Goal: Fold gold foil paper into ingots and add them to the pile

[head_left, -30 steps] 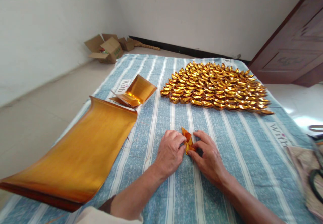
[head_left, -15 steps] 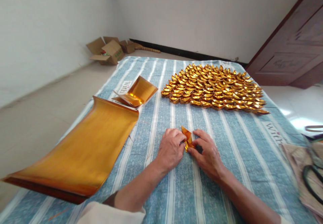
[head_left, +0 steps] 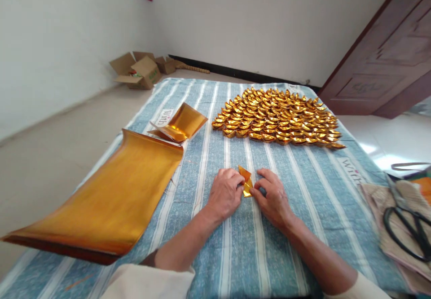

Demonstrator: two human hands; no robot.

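Between my hands is a small piece of gold foil paper (head_left: 248,187), partly folded, with a pointed flap standing up at its upper left. My left hand (head_left: 225,192) pinches its left edge, fingers curled together. At the right edge, my right hand (head_left: 273,200) holds the paper with thumb and forefinger while its other fingers arch above the cloth. Beyond them, many folded gold paper ingots (head_left: 276,117) stand packed in rows. To the left lies a long stack of gold foil sheets (head_left: 101,195), curling at both ends. A smaller bent stack of gold foil (head_left: 186,121) rests behind it.
A blue and white striped cloth (head_left: 208,254) covers the table. Black-handled scissors (head_left: 404,227) lie on a beige cloth (head_left: 373,200) at the right edge. Open cardboard boxes (head_left: 144,72) sit on the floor behind, and a reddish-brown door (head_left: 380,70) is at the right.
The view has shifted slightly, bringing more of the scissors into sight. The lower part of the foil paper lies flatter between my fingers, and my right fingers have shifted along its edge.
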